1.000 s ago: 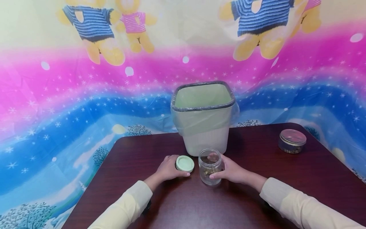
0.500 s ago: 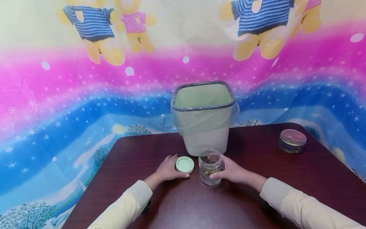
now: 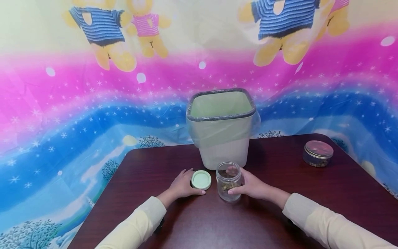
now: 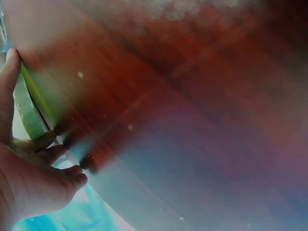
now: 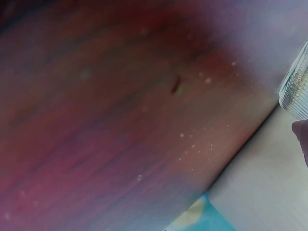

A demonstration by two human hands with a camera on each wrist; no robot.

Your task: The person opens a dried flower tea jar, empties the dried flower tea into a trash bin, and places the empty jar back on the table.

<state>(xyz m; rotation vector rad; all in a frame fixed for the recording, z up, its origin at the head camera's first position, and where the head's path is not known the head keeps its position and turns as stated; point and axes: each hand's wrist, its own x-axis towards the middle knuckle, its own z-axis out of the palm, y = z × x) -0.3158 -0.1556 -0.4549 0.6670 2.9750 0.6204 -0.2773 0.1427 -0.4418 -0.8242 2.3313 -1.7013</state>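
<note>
Both hands occupied at the dark red-brown table (image 3: 199, 221), working in front of the middle of its far edge. Left hand (image 3: 182, 183): thumb and fingers curled round the pale green round lid (image 3: 201, 180), thumb along the side toward the person; the left wrist view shows the lid's rim between thumb and index finger. Lid lies by the table surface, recessed face up, just left of the jar, apart from it. Right hand (image 3: 250, 183): grips the clear glass jar (image 3: 223, 185) from its right side, thumb in front, fingers behind the glass. Jar upright, mouth uncovered, yellowish-brown pieces in its lower part; exact kind unclear. Directly beyond it, a pale green bin (image 3: 224, 148) with grey rim (image 3: 222, 118) and clear liner stands at the table's far edge. Near the far right corner, well apart from both hands: a round tin (image 3: 318, 154), pinkish top, small pieces visible through its side. Behind the table: a printed cloth (image 3: 168, 76) with bears and snowflakes.
</note>
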